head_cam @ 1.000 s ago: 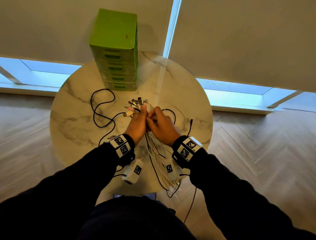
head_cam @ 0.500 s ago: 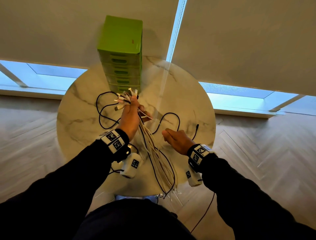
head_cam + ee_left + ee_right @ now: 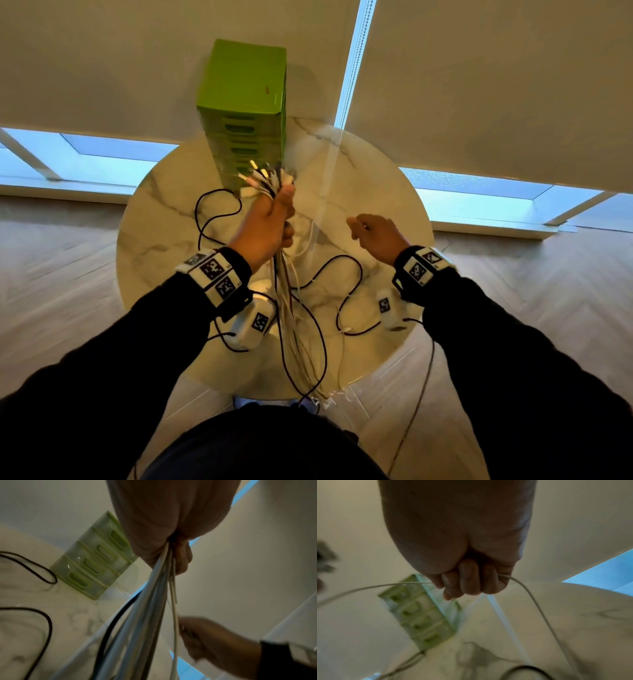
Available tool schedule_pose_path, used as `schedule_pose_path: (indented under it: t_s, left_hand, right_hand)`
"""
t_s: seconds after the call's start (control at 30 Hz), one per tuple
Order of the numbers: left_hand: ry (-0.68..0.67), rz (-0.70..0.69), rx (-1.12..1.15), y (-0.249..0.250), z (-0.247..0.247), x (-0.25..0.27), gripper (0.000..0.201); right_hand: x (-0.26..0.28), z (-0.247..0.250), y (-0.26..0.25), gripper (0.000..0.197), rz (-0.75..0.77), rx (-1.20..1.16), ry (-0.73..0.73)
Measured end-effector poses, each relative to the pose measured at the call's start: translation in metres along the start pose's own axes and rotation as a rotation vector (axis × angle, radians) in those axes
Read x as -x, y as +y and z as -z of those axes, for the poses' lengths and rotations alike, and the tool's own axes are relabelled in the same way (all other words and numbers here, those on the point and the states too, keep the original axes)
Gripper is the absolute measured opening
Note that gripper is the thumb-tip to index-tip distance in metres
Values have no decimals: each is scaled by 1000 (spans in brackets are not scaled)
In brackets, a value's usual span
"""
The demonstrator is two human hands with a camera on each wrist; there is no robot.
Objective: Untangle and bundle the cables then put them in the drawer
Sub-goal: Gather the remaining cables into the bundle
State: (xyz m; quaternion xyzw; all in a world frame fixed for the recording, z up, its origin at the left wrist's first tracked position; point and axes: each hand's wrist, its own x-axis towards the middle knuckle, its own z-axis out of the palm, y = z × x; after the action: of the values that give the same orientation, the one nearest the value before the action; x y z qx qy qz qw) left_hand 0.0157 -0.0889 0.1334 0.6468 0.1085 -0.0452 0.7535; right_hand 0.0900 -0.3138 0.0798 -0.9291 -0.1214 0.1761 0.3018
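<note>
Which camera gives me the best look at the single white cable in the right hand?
The right wrist view: the right hand has its fingers curled round the white cable, which runs out both sides of the fist. The left wrist view shows the strand reaching that hand, blurred. In the head view it is only a faint line.

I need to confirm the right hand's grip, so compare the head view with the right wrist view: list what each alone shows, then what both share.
Only the head view: the left hand gripping the cable bundle, connector ends fanned above the fist, black cables looped on the round marble table.

Only the right wrist view: the right hand with fingers curled round one thin white cable.

Both: the green drawer unit, all drawers closed.
</note>
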Motion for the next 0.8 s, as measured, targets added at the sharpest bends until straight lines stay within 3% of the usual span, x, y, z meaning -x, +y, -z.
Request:
schedule_pose_path:
  t_s: [0.17, 0.27, 0.43, 0.63, 0.8]
  left_hand:
    - [73, 123, 16, -21, -23, -4, 40]
    - [157, 158, 87, -23, -23, -9, 42]
    - [180, 166, 85, -20, -22, -10, 44]
    - [251, 127, 184, -16, -20, -12, 50]
    - [147, 105, 343, -9, -17, -9, 45]
  right_hand:
    - [6, -2, -61, 37, 147, -80, 49]
    - [15, -12, -68, 35, 227, -57, 10]
    - [32, -29, -69, 26, 355, -6, -130]
    - [35, -25, -37, 35, 297, -46, -239]
    - [33, -25, -9, 39, 257, -40, -320]
